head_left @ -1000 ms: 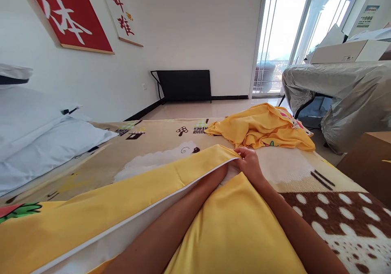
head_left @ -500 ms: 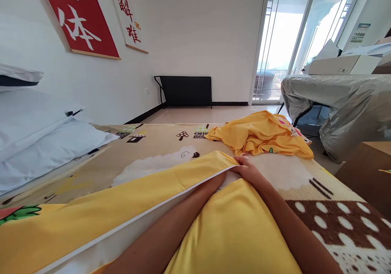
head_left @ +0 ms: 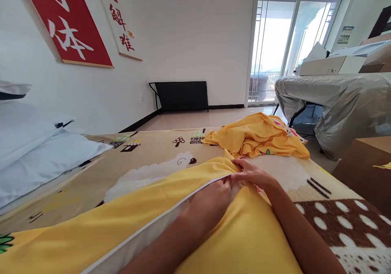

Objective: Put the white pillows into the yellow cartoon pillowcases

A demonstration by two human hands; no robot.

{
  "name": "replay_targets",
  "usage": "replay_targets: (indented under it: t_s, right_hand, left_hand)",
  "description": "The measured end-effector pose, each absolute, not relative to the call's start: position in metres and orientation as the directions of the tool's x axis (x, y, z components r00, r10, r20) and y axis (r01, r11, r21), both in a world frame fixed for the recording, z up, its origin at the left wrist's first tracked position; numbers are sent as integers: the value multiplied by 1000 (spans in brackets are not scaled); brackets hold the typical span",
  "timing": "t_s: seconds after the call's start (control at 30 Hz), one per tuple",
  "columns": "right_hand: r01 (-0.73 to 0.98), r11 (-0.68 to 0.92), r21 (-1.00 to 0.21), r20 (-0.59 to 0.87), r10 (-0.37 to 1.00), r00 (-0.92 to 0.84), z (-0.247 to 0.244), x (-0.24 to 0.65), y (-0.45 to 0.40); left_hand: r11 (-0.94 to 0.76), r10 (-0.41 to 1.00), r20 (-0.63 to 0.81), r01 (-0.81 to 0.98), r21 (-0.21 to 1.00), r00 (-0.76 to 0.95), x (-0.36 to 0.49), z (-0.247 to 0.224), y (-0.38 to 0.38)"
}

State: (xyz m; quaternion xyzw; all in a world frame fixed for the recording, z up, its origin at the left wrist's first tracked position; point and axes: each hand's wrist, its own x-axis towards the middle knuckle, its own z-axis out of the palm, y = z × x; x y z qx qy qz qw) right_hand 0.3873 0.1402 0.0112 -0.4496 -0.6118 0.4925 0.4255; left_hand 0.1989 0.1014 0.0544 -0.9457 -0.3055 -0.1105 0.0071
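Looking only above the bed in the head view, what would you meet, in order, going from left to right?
Red scroll → white scroll → black panel → sliding glass door → small wall notice.

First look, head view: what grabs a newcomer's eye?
Probably the smooth yellow white-edged fabric cover across the foreground, with the left hand at its opening and the right hand pinching its far end. Next, the red hanging scroll with white characters, upper left on the wall.

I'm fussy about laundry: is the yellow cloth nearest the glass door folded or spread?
Neither; the cloth lies bunched on the patterned blanket, its wrinkles irregular.
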Motion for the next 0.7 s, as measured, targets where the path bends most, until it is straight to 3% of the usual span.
replay_targets:
  t_s: [0.07, 0.17, 0.23, 0.33, 0.4, 0.5, 0.6, 0.7]
  right_hand:
    - [9, 102, -995, 96, 960, -262, 8, 392, 142]
    - [-186, 50, -981, 86, 977, -194, 0, 391, 148]
    - [-258, 22, -966, 53, 992, -116, -6, 387, 153]
    - [-299, 2, -954, 18, 999, -52, -14, 384, 161]
    - [-312, 13, -950, 16, 1000, -6, -17, 385, 166]
    - [-326, 38, -944, 23, 999, 49, -24, 391, 173]
    - [-310, 76, -948, 49, 994, 94, -33, 398, 180]
    - [-315, 85, -945, 48, 991, 125, -45, 404, 186]
  left_hand:
    - [-832, 547, 189, 555, 8, 816, 198, 60, 89]
    - [-839, 473, 340, 533, -106, 813, 200, 62, 88]
    - [-781, 502, 417, 604, -158, 758, 202, 59, 100]
    - [-727, 630, 317, 682, -81, 709, 202, 51, 121]
    - [-754, 638, 262, 657, 22, 724, 202, 49, 130]
    - [-787, 610, 296, 606, 115, 735, 201, 47, 130]
    - [-815, 548, 414, 576, 68, 727, 200, 42, 120]
    - [-859, 396, 576, 510, -43, 715, 199, 39, 109]
